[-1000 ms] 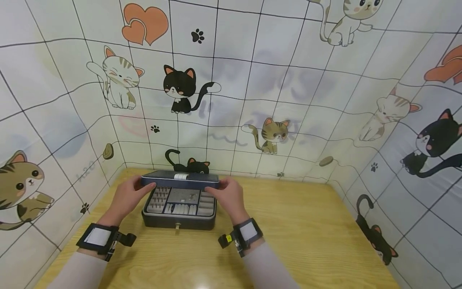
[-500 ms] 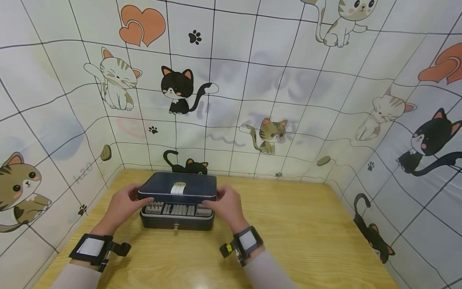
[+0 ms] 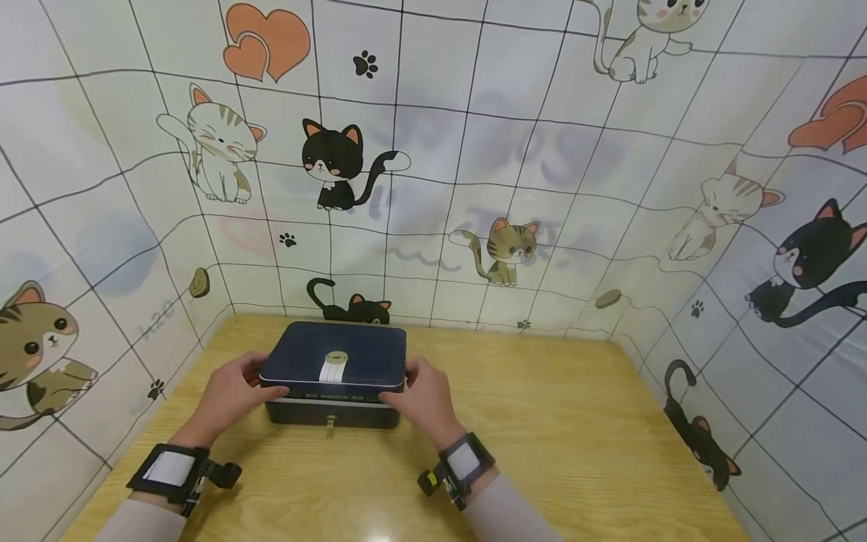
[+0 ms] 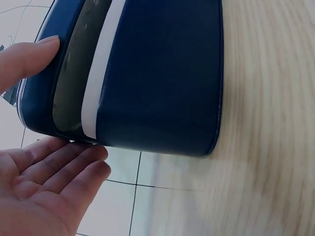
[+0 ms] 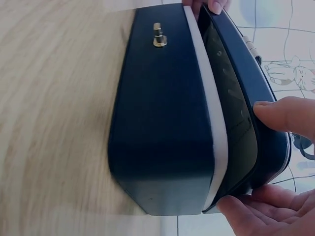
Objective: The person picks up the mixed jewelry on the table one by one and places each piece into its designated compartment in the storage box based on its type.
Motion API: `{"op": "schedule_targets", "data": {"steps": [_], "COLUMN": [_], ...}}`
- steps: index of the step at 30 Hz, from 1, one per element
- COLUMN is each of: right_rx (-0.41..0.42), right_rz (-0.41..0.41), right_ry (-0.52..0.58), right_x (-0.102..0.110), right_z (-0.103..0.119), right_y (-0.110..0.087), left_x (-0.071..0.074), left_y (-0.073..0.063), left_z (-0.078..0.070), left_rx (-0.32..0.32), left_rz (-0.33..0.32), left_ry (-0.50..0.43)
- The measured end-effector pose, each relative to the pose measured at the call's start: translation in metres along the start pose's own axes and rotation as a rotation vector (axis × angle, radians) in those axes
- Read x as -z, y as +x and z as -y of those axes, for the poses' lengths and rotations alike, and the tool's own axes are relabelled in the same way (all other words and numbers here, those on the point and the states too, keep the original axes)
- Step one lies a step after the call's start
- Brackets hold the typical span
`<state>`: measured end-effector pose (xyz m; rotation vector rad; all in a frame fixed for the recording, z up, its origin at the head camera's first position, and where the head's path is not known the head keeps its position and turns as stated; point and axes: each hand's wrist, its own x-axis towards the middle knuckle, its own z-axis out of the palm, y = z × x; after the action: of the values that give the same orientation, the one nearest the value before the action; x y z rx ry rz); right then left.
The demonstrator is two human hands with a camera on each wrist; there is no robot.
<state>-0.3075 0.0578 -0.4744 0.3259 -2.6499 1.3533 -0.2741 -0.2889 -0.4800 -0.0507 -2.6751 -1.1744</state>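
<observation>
A dark blue jewelry box (image 3: 366,416) stands on the table, its lid (image 3: 371,350) tilted down with a narrow gap along the front. White trim edges the gap, and a small brass clasp (image 5: 159,35) is on the front wall. My left hand (image 3: 230,395) holds the lid's left front corner, thumb (image 4: 30,59) on the front edge, other fingers at the side. At the opposite corner my right hand (image 3: 430,399) grips the lid likewise, its thumb (image 5: 288,116) on the front edge. A white strap with a gold oval tab (image 3: 336,358) lies on the lid. The box's contents are mostly hidden.
The box sits on the left part of a wood-grain table (image 3: 528,429). A white cloth with cats and grid lines (image 3: 433,150) surrounds the table at the back and both sides. The back cloth hangs close behind the box.
Both hands have brought the lid forward and down from nearly upright to almost closed over the box. The compartments with their small pieces, visible earlier, are now covered.
</observation>
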Motion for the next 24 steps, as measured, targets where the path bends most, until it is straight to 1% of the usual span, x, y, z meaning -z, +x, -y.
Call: {"op": "schedule_targets", "data": {"steps": [6,15,24], "right_rx": [0.017,0.059,0.067], "right_rz": [0.002,-0.002,-0.004], "right_ry": [-0.027,-0.064,-0.062], "right_x": [-0.0027,-0.0054,-0.0079], "right_z": [-0.0041,-0.0092,-0.0093], "right_y": [-0.0025,-0.0048,-0.0085], "left_x": [-0.0024,-0.0036,-0.0048], "left_y": [-0.0006,-0.0022,-0.0045], "left_z": [0.0042,0.0053,0.0088], "left_rx": [-0.008,-0.019,-0.019], "left_rz": [-0.007,-0.007,-0.003], "left_ry": [0.010,0.017,0.013]}}
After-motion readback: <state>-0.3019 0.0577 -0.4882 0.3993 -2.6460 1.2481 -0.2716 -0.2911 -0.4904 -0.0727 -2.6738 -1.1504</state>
